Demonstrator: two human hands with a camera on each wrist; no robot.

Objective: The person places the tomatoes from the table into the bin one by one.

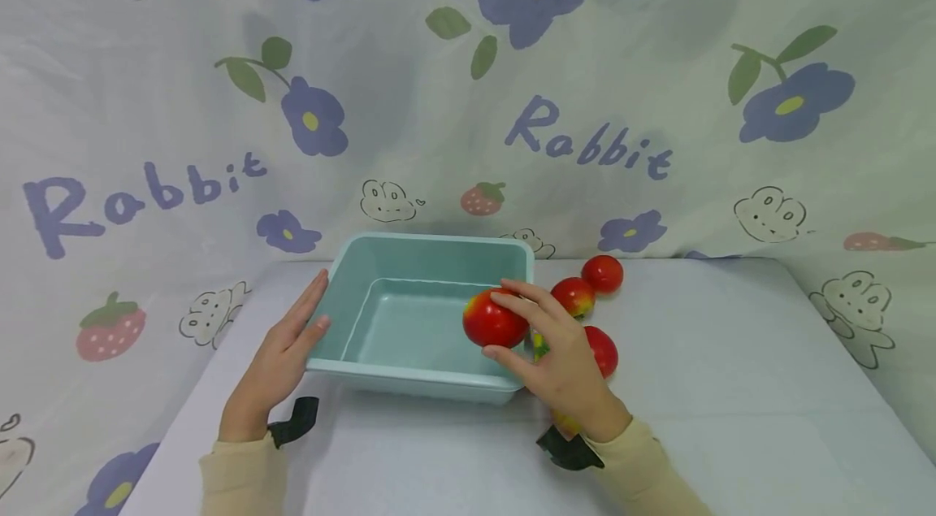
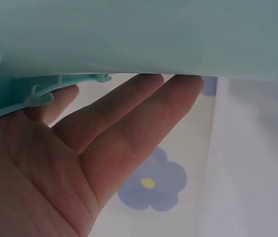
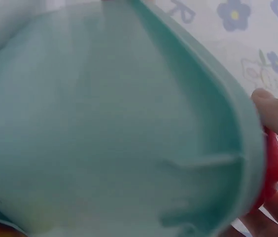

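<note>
One smooth, probably light red apple [image 1: 494,321] sits pinched around its middle by the right hand [image 1: 559,362], left hand [image 1: 281,362] flat against the stiff tub [image 1: 431,256]

Two bare hands, left hand [image 1: 281,353] and right hand [image 1: 559,353], no rings, no gloves. Long sleeves in pale cream yellow, soft knit look, snug cuffs ending at the wrists: left sleeve [image 1: 237,475], right sleeve [image 1: 647,471]. Black mount strapped at each wrist, dull plastic, angular: left mount [image 1: 294,421] jutting from under the cuff, right mount [image 1: 569,451] broader, with pointed corners. No watch, no markings readable on either mount.
</note>
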